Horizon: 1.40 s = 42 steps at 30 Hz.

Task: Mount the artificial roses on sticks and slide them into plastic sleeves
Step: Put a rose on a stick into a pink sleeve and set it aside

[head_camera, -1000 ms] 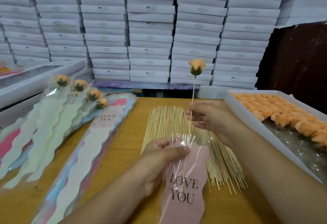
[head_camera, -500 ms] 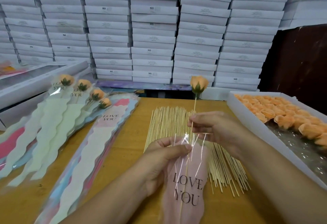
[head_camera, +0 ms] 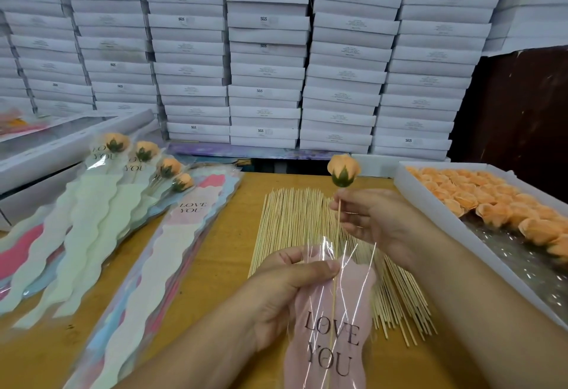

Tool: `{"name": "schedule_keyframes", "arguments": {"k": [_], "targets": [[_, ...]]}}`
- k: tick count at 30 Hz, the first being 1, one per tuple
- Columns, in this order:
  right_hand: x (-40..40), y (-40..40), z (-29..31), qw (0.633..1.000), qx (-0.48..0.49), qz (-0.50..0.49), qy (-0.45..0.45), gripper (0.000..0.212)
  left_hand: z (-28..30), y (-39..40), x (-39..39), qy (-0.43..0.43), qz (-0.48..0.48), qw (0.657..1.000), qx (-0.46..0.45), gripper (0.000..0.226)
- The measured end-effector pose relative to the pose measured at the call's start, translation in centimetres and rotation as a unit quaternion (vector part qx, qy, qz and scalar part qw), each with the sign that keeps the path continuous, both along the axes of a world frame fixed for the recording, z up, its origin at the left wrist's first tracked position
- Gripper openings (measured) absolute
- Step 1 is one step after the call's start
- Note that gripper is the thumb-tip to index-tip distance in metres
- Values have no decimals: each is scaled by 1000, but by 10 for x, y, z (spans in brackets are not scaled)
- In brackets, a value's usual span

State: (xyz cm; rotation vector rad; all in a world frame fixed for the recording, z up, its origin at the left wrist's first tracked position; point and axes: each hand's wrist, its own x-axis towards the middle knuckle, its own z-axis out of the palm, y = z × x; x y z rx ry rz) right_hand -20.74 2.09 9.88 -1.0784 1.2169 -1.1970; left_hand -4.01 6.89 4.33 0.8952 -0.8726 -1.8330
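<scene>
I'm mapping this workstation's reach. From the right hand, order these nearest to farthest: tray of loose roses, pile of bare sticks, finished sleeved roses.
1. Pile of bare sticks, directly beneath the right hand.
2. Tray of loose roses, to its right.
3. Finished sleeved roses, far left.

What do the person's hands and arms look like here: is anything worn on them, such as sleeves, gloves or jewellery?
Both forearms are bare as far as the picture shows, with no sleeves in sight. The left hand and right hand wear no gloves. No rings, watch or bracelet can be seen on the fingers or wrists, and the visible nails are short and plain.
</scene>
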Motion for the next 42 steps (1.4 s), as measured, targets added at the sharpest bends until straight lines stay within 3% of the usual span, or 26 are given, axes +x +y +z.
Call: {"name": "schedule_keyframes", "arguments": {"k": [3, 6, 9, 12, 17, 22, 23, 26, 29, 37, 42], "targets": [[-1, -3, -2, 1000, 8, -15, -7, 11, -1, 1, -1, -2, -7, 1000, -1, 47], [-2, 0, -9, 1000, 9, -1, -3, 9, -2, 0, -1, -7, -7, 1000, -11, 30], [-4, 5, -17, 999, 19, 32, 20, 9, -2, -3, 2, 3, -7, 1000, -11, 39], [-5, 10, -23, 997, 34, 62, 43, 9, 0, -6, 5, 16, -27, 999, -22, 20], [-7, 16, -23, 994, 46, 85, 57, 10, 0, -6, 6, 1, -36, 999, -20, 20], [-16, 14, -7, 992, -11, 45, 114, 61, -3, -6, 5, -24, -20, 999, -10, 47], [-16, 13, -3, 993, -34, 39, 107, 61, -4, -5, 5, -31, -18, 999, -11, 50], [-15, 7, 4, 991, -97, -3, 89, 33, -4, -5, 4, -41, -11, 999, -6, 58], [-13, 4, 3, 983, -119, -1, 140, 15, -4, -6, 5, -44, -8, 999, -6, 56], [-4, 13, -13, 978, -129, 39, 156, 10, -5, -12, 9, -20, -19, 999, -24, 15], [3, 15, -19, 979, -128, 34, 153, 11, -5, -13, 10, -23, -24, 999, -26, 14]]}}
